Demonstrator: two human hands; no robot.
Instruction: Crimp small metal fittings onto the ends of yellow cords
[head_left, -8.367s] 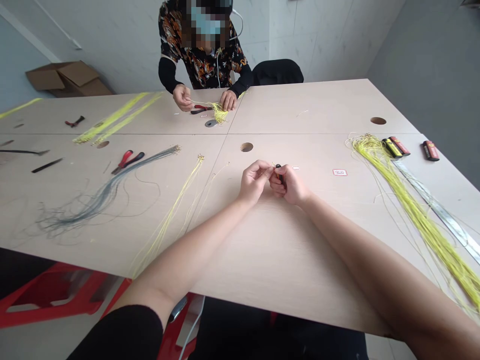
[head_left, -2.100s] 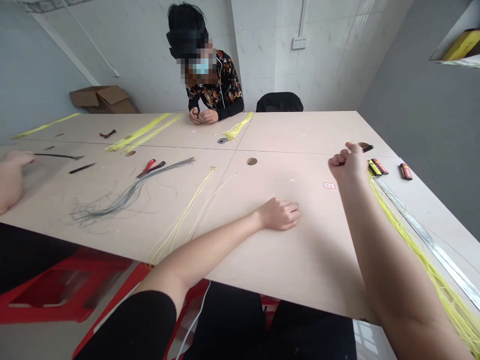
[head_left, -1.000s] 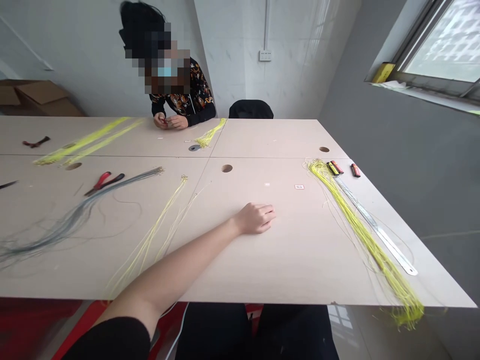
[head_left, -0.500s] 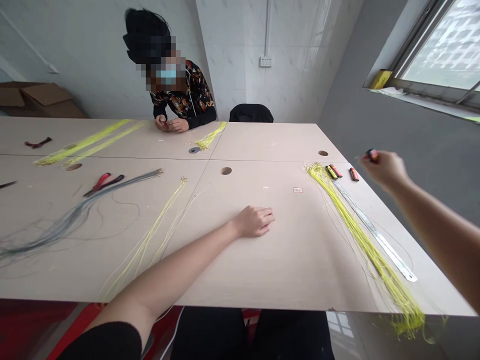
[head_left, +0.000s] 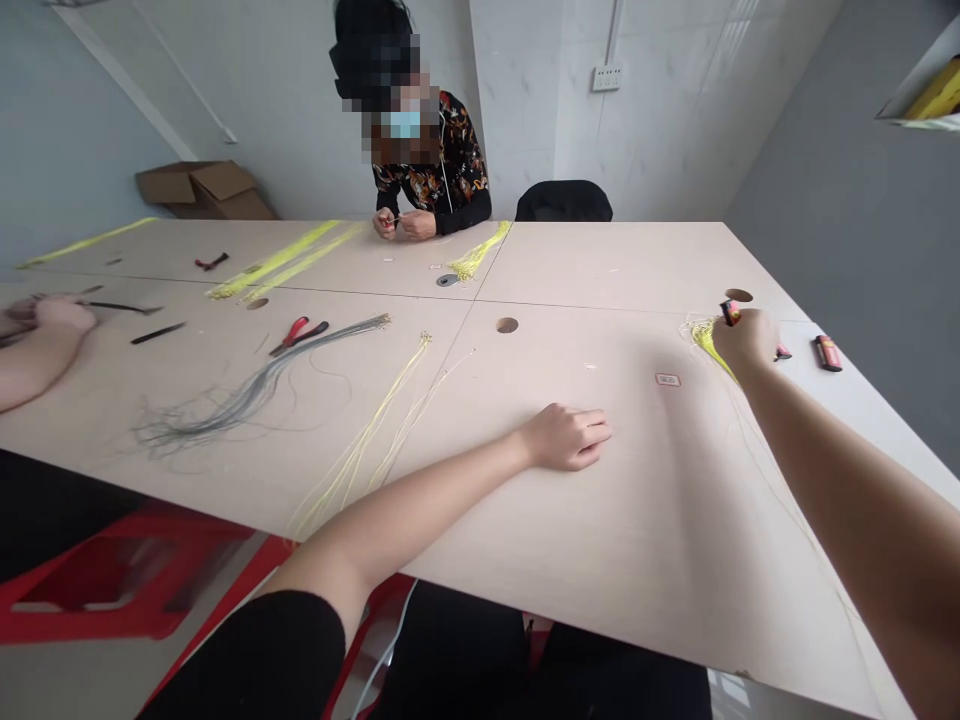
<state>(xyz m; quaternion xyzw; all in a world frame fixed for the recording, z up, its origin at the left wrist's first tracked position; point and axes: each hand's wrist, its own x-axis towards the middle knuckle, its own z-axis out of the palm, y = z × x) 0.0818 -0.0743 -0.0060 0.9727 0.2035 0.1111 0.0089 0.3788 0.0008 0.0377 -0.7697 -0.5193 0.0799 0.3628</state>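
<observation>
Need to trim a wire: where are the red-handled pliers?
In the head view, the red-handled pliers lie left of centre on the table, just above the grey wire bundle, near a round hole.

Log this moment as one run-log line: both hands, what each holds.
left hand: resting on tabletop, holding nothing visible | right hand: raised, holding small black-and-red item above yellow wire bundle

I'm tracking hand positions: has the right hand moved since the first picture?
Yes. The right hand, pinching a small red-and-black object, has moved rightward from mid-table to above the yellow wire bundle, beside the round hole at the table's far right.
</observation>
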